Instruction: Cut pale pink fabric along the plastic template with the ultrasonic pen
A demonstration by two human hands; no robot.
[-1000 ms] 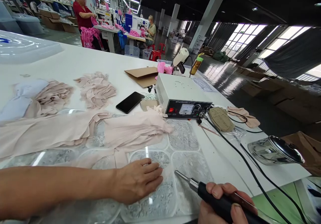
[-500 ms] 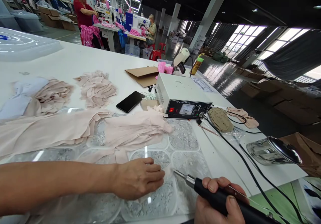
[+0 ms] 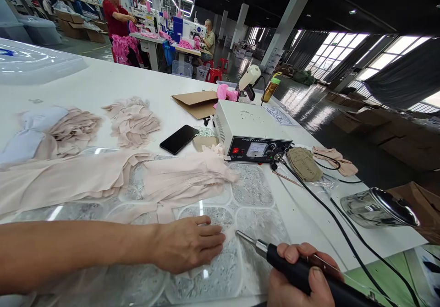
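Observation:
My left hand (image 3: 190,245) lies palm down with its fingers stretched out, pressing on a thin pale pink fabric piece (image 3: 229,234). Only bits of that piece show past the fingertips and below the palm. In my right hand (image 3: 302,275) is a black ultrasonic handpiece (image 3: 292,263), gripped around its barrel. Its slim metal tip points left, at the fabric's edge just beyond my left fingertips; whether it touches cannot be made out. Beneath both hands lies a clear, patterned table mat (image 3: 256,231). Farther up the mat is a layered pile of pale pink fabric pieces (image 3: 187,176).
A white control box (image 3: 252,123) stands behind, with black cables (image 3: 338,220) running down the right side. Around it are a phone (image 3: 178,139), cardboard (image 3: 195,103) and a clear lidded jar (image 3: 374,208). More fabric piles (image 3: 132,121) lie left. People work at sewing machines beyond.
The handpiece's tip has shifted very slightly left and up along the fabric's edge. My left hand stays in place on the fabric. The camera view has turned a little.

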